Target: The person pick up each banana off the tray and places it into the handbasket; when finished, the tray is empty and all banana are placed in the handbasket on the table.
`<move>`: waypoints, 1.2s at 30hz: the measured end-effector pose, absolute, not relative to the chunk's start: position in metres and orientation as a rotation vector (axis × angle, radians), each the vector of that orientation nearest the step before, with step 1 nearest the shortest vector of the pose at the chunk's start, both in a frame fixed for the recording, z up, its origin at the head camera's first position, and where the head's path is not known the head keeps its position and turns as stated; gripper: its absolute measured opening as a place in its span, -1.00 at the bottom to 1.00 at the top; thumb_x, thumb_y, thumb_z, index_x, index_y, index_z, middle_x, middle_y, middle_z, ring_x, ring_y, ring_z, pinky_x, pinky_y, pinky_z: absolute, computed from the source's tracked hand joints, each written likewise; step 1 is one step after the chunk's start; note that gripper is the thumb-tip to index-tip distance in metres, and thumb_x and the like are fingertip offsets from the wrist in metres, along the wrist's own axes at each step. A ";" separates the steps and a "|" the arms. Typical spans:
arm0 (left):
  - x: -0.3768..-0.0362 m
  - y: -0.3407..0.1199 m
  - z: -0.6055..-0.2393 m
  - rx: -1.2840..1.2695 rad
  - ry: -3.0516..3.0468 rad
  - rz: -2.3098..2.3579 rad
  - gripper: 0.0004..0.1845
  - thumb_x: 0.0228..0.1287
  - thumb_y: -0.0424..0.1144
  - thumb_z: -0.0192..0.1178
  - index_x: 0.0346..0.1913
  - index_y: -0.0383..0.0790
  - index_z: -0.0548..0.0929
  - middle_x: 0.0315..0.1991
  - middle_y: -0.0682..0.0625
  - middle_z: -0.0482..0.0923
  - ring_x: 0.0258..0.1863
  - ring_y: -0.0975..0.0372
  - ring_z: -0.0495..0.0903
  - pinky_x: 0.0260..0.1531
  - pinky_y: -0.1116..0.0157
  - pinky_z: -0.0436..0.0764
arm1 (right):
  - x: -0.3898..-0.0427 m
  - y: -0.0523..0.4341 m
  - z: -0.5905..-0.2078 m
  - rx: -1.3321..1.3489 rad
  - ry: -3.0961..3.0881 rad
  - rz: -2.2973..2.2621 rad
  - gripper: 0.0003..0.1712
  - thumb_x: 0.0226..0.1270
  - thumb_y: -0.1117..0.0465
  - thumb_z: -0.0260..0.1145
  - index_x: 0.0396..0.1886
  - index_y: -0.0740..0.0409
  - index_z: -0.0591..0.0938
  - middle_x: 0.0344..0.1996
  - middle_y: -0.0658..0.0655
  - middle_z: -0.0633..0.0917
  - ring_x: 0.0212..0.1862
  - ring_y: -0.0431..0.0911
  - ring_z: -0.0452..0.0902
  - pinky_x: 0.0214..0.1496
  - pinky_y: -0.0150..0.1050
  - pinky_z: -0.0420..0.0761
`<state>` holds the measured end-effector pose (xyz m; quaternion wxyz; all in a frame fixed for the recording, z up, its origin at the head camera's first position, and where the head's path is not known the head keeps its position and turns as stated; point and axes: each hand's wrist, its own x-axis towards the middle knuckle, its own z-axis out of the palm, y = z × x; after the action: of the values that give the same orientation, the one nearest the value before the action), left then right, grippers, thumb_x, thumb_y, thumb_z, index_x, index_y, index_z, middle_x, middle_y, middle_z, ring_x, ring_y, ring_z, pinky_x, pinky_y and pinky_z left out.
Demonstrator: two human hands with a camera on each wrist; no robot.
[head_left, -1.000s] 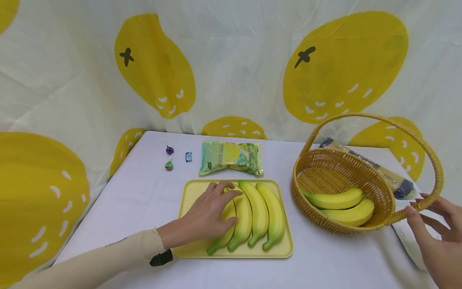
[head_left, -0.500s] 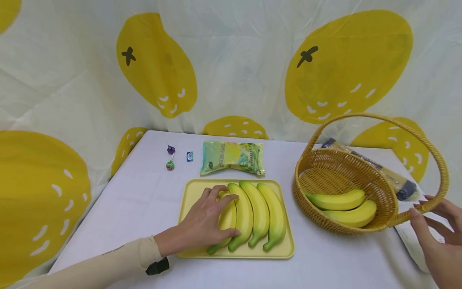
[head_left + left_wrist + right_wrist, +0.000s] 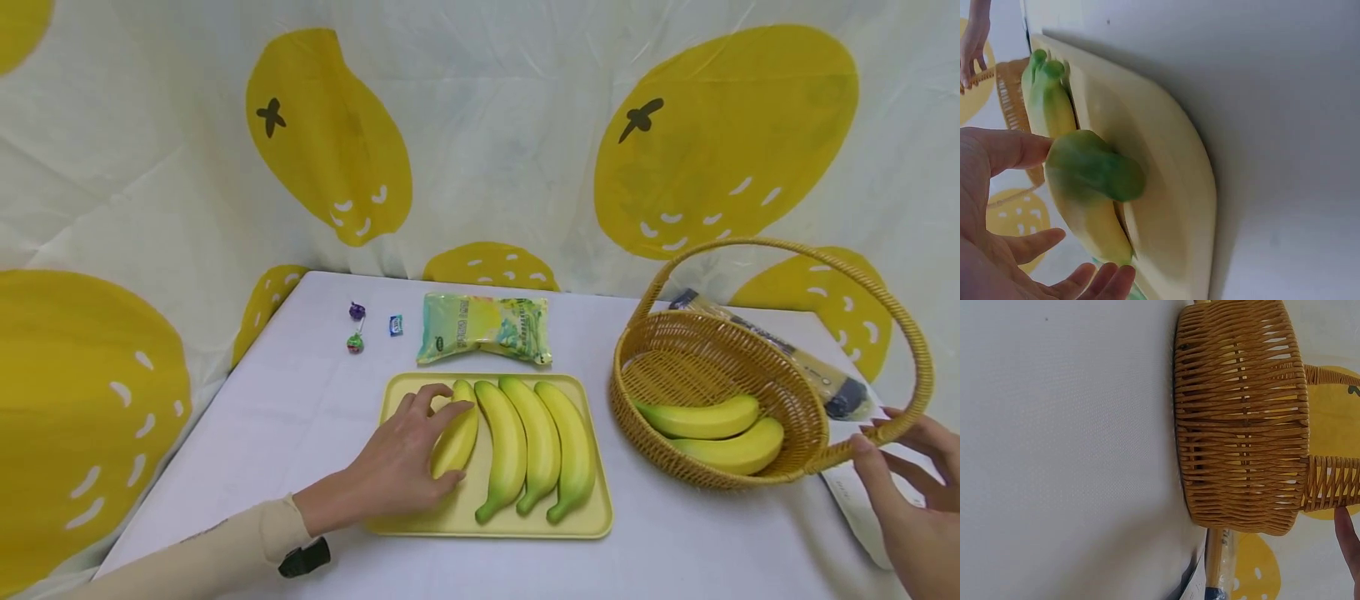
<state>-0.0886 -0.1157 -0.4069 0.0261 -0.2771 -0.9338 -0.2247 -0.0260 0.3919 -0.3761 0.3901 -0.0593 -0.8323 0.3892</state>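
Observation:
My left hand (image 3: pixel 397 467) reaches over the yellow tray (image 3: pixel 403 388) and holds the leftmost banana (image 3: pixel 454 442), with the thumb near its green stem and the fingers by its far end. In the left wrist view the thumb touches this banana (image 3: pixel 1085 212); some fingertips look spread. Beside it on the tray lie three more bananas (image 3: pixel 508 446), side by side. At the right, my right hand (image 3: pixel 915 492) pinches the base of the handle (image 3: pixel 903 325) of a wicker basket (image 3: pixel 645 446). Two bananas (image 3: pixel 701 417) lie inside the basket.
A green-yellow packet (image 3: pixel 483 327) lies behind the tray. Farther left are two lollipops (image 3: pixel 356 327) and a small blue wrapped sweet (image 3: pixel 395 325). Behind the basket lies a long clear-wrapped package (image 3: pixel 802 358); a white flat item (image 3: pixel 862 517) sits below the right hand.
My left hand has closed in on the leftmost banana and shifted it left, leaving a gap to the other three. The right hand and basket have hardly moved.

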 end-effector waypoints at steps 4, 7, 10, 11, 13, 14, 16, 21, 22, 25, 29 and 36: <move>-0.093 -0.121 -0.407 -0.842 -2.885 -0.686 -0.17 0.03 -0.10 0.47 0.47 -0.02 0.52 0.42 -0.15 0.31 0.21 -0.02 0.45 -0.15 0.05 0.61 | -0.026 0.393 -0.377 -0.158 -2.118 0.986 -0.36 0.31 0.61 0.38 0.38 0.23 0.60 0.03 -0.20 0.64 0.12 -0.27 0.54 0.05 -0.62 0.46; -0.094 -0.123 -0.409 -0.831 -2.891 -0.684 -0.15 -0.02 -0.16 0.42 0.47 -0.05 0.52 0.41 -0.18 0.32 0.21 -0.05 0.46 -0.17 0.03 0.61 | -0.025 0.394 -0.379 -0.178 -2.127 0.978 -0.36 0.33 0.59 0.38 0.39 0.21 0.59 0.06 -0.20 0.62 0.13 -0.28 0.53 0.06 -0.62 0.45; -0.095 -0.123 -0.410 -0.829 -2.881 -0.677 -0.13 -0.05 -0.17 0.40 0.48 -0.06 0.51 0.40 -0.20 0.33 0.19 -0.05 0.47 -0.20 0.03 0.61 | -0.025 0.394 -0.379 -0.186 -2.131 0.972 -0.36 0.34 0.59 0.38 0.39 0.22 0.58 0.08 -0.21 0.62 0.14 -0.29 0.53 0.07 -0.63 0.45; -0.095 -0.123 -0.410 -0.831 -2.874 -0.673 -0.13 -0.04 -0.17 0.39 0.49 -0.07 0.50 0.39 -0.20 0.34 0.18 -0.04 0.47 -0.20 0.03 0.61 | -0.025 0.394 -0.379 -0.186 -2.131 0.969 -0.36 0.34 0.59 0.38 0.39 0.22 0.58 0.08 -0.21 0.62 0.14 -0.29 0.53 0.07 -0.63 0.45; -0.096 -0.122 -0.412 -0.833 -2.861 -0.666 -0.13 -0.01 -0.15 0.40 0.50 -0.09 0.49 0.38 -0.21 0.35 0.16 -0.04 0.48 -0.19 0.04 0.62 | -0.025 0.394 -0.378 -0.182 -2.128 0.970 -0.37 0.34 0.59 0.37 0.39 0.23 0.58 0.08 -0.20 0.62 0.13 -0.29 0.53 0.07 -0.62 0.45; -0.097 -0.121 -0.412 -0.833 -2.858 -0.662 -0.13 0.01 -0.13 0.42 0.50 -0.09 0.48 0.38 -0.22 0.36 0.16 -0.04 0.48 -0.18 0.03 0.62 | -0.025 0.393 -0.378 -0.182 -2.128 0.969 -0.37 0.34 0.59 0.37 0.39 0.23 0.58 0.08 -0.20 0.62 0.13 -0.29 0.53 0.07 -0.62 0.45; -0.097 -0.119 -0.414 -0.831 -2.859 -0.650 -0.14 0.07 -0.09 0.44 0.51 -0.11 0.47 0.37 -0.22 0.36 0.15 -0.04 0.49 -0.17 0.03 0.63 | -0.025 0.392 -0.377 -0.184 -2.126 0.972 -0.37 0.34 0.59 0.36 0.38 0.24 0.58 0.06 -0.20 0.62 0.13 -0.29 0.54 0.07 -0.62 0.45; -0.099 -0.116 -0.418 -0.827 -2.874 -0.620 -0.13 0.15 -0.04 0.50 0.53 -0.14 0.45 0.35 -0.24 0.39 0.13 -0.05 0.51 -0.13 0.02 0.65 | -0.025 0.391 -0.376 -0.183 -2.118 0.987 -0.38 0.32 0.61 0.36 0.37 0.27 0.60 0.04 -0.19 0.64 0.12 -0.26 0.55 0.08 -0.60 0.47; -0.099 -0.116 -0.419 -0.825 -2.876 -0.616 -0.14 0.16 -0.05 0.50 0.53 -0.15 0.44 0.34 -0.24 0.40 0.13 -0.04 0.51 -0.12 0.02 0.65 | -0.025 0.391 -0.377 -0.185 -2.120 0.984 -0.38 0.32 0.60 0.36 0.37 0.25 0.60 0.04 -0.19 0.63 0.13 -0.27 0.55 0.08 -0.61 0.47; -0.099 -0.116 -0.419 -0.817 -2.879 -0.611 -0.16 0.18 -0.11 0.48 0.53 -0.16 0.44 0.30 -0.23 0.43 0.10 -0.03 0.54 -0.11 0.03 0.65 | -0.025 0.392 -0.378 -0.182 -2.124 0.977 -0.37 0.33 0.60 0.37 0.38 0.23 0.59 0.07 -0.20 0.62 0.13 -0.28 0.54 0.08 -0.61 0.46; -0.097 -0.116 -0.419 -0.797 -2.867 -0.636 -0.19 0.18 -0.20 0.42 0.53 -0.17 0.44 0.24 -0.23 0.49 0.05 0.00 0.59 -0.14 0.03 0.66 | -0.025 0.393 -0.378 -0.185 -2.125 0.976 -0.36 0.32 0.60 0.38 0.39 0.22 0.59 0.08 -0.21 0.62 0.14 -0.28 0.54 0.07 -0.62 0.46; -0.096 -0.114 -0.417 -0.772 -2.840 -0.649 -0.25 0.14 -0.27 0.38 0.48 -0.16 0.50 0.21 -0.20 0.52 0.03 0.02 0.60 -0.21 0.05 0.67 | -0.024 0.392 -0.376 -0.169 -2.115 0.991 -0.37 0.31 0.61 0.37 0.37 0.29 0.58 0.05 -0.16 0.65 0.13 -0.25 0.55 0.07 -0.60 0.47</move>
<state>-0.0964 -0.1140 -0.4172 0.0637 -0.2555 -0.9404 -0.2150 -0.0243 0.3917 -0.3763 0.3892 -0.0663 -0.8320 0.3899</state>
